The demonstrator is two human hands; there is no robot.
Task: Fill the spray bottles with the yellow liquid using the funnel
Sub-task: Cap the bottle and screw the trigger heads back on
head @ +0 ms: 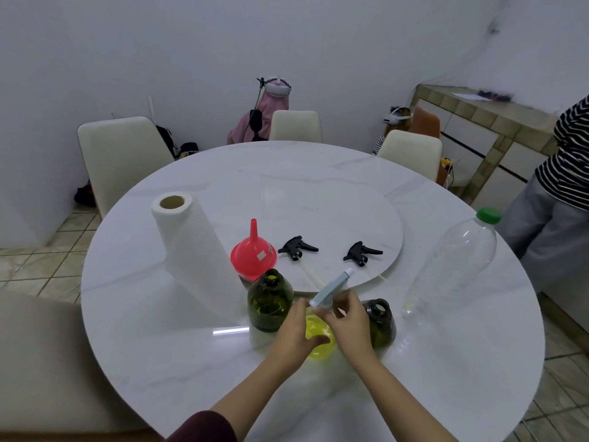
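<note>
A clear spray bottle (319,341) holding yellow liquid stands near the table's front, between two dark green bottles. My left hand (294,330) grips its body. My right hand (349,314) holds its light blue spray head (331,288) at the bottle's neck. The left green bottle (269,301) has an open neck. The right green bottle (381,323) is partly hidden by my right hand. A red funnel (254,255) rests upside down behind them. Two black spray heads (296,248) (361,252) lie on the turntable. An almost empty clear plastic bottle (452,266) with a green cap stands at the right.
A paper towel roll (191,250) stands upright at the left. The round white table (159,346) carries a raised turntable (318,199). Cream chairs (121,154) ring the far side. A person in a striped top (567,173) stands at the right; other people sit beyond.
</note>
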